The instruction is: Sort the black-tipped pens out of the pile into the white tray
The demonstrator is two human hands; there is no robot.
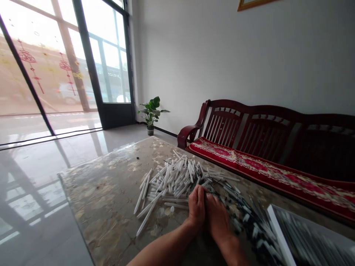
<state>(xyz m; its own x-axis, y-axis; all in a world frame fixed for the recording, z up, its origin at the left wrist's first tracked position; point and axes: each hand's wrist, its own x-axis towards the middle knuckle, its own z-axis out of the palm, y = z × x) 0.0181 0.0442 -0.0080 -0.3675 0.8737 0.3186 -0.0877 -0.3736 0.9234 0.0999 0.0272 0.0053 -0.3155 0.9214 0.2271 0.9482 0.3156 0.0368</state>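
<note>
My left hand (pixel 196 207) and my right hand (pixel 217 214) are pressed side by side at the near edge of a heap of white pen barrels (pixel 177 175). Both have their fingers curled in, and whatever they hold is hidden behind the knuckles. A few barrels lie apart from the heap on its left, pointing toward me. To the right of my right hand, small dark and clear pen parts (pixel 248 218) are strewn over the patterned table (pixel 108 218), blurred toward the near side.
A white-rimmed box (pixel 280 232) filled with thin, dark rod-like pieces stands at the near right. Behind the table runs a dark red wooden bench (pixel 244 127) with a red floral cover (pixel 260 166). A potted plant (pixel 150 114) stands on the floor near the glass door (pixel 111 66).
</note>
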